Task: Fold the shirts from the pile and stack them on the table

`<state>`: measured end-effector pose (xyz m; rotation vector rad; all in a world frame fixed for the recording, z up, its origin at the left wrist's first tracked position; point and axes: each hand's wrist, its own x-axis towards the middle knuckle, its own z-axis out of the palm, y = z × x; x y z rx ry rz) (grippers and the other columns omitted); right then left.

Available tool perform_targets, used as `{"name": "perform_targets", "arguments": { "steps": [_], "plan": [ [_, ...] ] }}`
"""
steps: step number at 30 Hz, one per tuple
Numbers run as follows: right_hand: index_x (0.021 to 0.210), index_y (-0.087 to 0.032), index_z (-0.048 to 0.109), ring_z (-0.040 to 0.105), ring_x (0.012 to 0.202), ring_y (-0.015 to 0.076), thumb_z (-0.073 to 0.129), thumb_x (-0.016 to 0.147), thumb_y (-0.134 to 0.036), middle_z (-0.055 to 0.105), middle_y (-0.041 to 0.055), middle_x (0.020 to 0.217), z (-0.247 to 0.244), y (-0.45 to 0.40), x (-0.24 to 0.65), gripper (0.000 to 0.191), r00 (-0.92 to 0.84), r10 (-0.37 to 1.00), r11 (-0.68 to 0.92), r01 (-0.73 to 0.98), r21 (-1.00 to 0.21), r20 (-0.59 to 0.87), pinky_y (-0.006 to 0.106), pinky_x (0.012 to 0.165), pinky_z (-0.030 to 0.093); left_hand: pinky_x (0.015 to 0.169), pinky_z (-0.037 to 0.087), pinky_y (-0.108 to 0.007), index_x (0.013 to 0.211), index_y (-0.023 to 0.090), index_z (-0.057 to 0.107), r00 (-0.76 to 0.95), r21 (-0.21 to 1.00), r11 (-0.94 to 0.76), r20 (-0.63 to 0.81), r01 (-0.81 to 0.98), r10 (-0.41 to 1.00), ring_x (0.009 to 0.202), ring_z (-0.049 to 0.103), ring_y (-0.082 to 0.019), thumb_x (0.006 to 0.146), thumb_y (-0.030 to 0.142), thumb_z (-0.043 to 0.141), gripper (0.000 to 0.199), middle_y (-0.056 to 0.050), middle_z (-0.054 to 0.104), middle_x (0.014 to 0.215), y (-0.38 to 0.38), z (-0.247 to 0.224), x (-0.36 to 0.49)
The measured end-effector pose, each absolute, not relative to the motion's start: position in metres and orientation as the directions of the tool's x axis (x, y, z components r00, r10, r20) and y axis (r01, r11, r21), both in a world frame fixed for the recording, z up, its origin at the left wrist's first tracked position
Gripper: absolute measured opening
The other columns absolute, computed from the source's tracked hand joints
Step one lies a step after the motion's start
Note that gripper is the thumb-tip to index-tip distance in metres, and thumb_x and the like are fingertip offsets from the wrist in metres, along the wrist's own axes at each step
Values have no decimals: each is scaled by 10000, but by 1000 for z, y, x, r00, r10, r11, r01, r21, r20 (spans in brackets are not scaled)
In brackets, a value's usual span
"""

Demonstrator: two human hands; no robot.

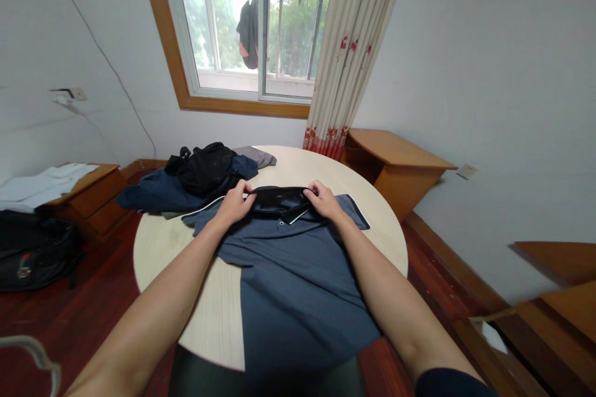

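From the left, I see piled clothes [200,173] on the round table [386,217], then my left hand [236,201], fingers pinched closed on the grey shirt's [298,279] dark collar. My right hand [323,200] pinches the collar's other side, the shirt spread across the tabletop.

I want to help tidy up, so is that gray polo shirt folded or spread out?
Spread out: the polo shirt lies across the round table, its bottom hanging over the edge, both hands pinching its collar.

No readable text, label, brand, number or sign shows on the clothes [298,285], bench [386,242] or walls [488,62].
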<state>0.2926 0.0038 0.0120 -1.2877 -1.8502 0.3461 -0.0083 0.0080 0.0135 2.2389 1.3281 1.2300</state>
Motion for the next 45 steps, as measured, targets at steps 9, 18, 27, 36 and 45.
{"name": "perform_targets", "arguments": {
  "steps": [9, 18, 27, 36, 45],
  "plan": [
    [858, -216, 537, 495, 713, 171, 440, 899, -559, 541, -13, 731, 16, 2, 289, 359, -83, 869, 438, 586, -682, 487, 286, 684, 389, 794, 474, -316, 1026, 184, 603, 289, 559, -613, 562, 558, 775, 829, 627, -208, 934, 450, 452, 320, -62, 677, 920, 2, 19, -3],
    [637, -236, 373, 377, 622, 148, 289, 861, -804, 383, -28, 616, 23, 2, 288, 616, -89, 880, 423, 595, -683, 467, 283, 598, 308, 802, 483, -334, 971, 157, 674, 424, 582, -664, 512, 469, 747, 864, 640, -234, 892, 533, 512, 417, -83, 701, 938, 8, 21, -9],
    [617, -210, 485, 410, 588, 134, 504, 769, -768, 439, -30, 590, 32, 0, 304, 578, -111, 910, 387, 574, -722, 399, 273, 560, 311, 768, 485, -336, 970, 152, 707, 506, 573, -677, 457, 461, 731, 828, 629, -234, 719, 548, 736, 470, -68, 700, 910, 14, 23, -21],
    [797, -159, 722, 635, 766, 233, 767, 661, -509, 722, 33, 778, 32, -1, 312, 379, -291, 913, 402, 514, -758, 287, 324, 726, 481, 695, 460, -299, 856, 172, 713, 426, 538, -645, 485, 543, 764, 696, 604, -194, 853, 513, 576, 368, -44, 703, 776, 11, 25, -19],
    [772, -193, 631, 565, 740, 195, 572, 761, -319, 662, 31, 768, 25, 4, 316, 139, -128, 843, 420, 765, -489, 523, 287, 698, 412, 827, 497, -346, 920, 195, 725, 363, 499, -587, 478, 637, 800, 904, 666, -247, 783, 315, 604, 219, -77, 740, 953, 20, 14, -24]
  ]
}}
